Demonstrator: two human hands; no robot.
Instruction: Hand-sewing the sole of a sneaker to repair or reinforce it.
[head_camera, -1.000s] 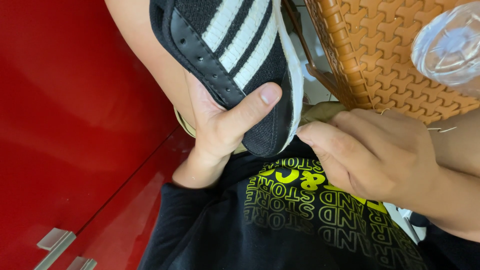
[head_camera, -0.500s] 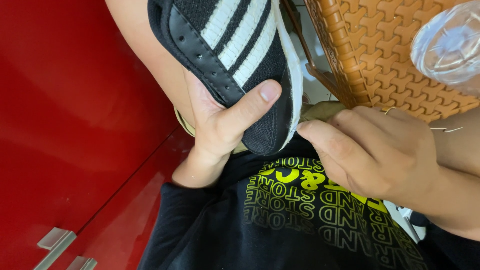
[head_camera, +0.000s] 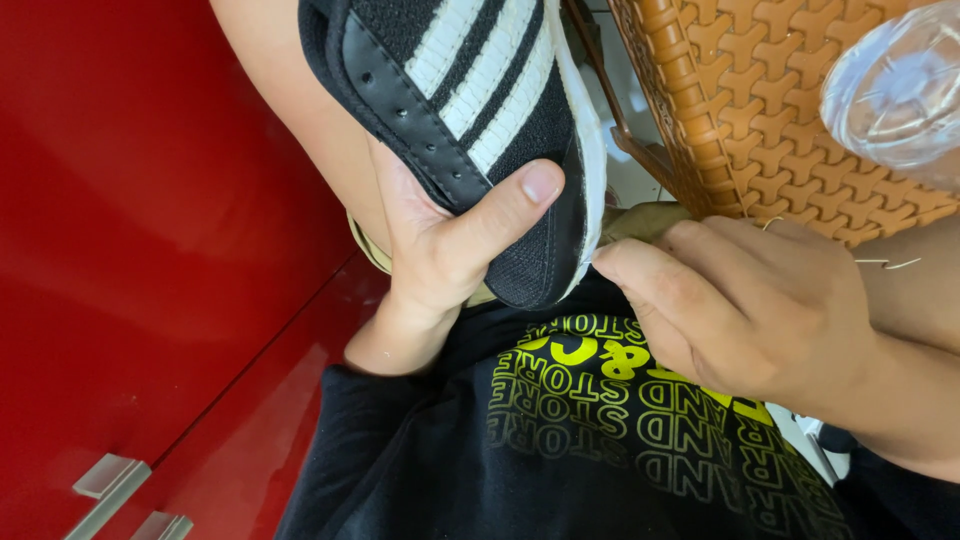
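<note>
No packages, labels, signs or screens.

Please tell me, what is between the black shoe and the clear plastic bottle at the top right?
In the head view, an orange woven basket lies between the black shoe and the clear plastic bottle; the bottle overlaps the basket's right part.

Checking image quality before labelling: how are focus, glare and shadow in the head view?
Head view: black striped shoe and both hands, left and right, sharp; clear plastic item at top right blurred; soft glare on the red cabinet; light even, shadows faint.
</note>
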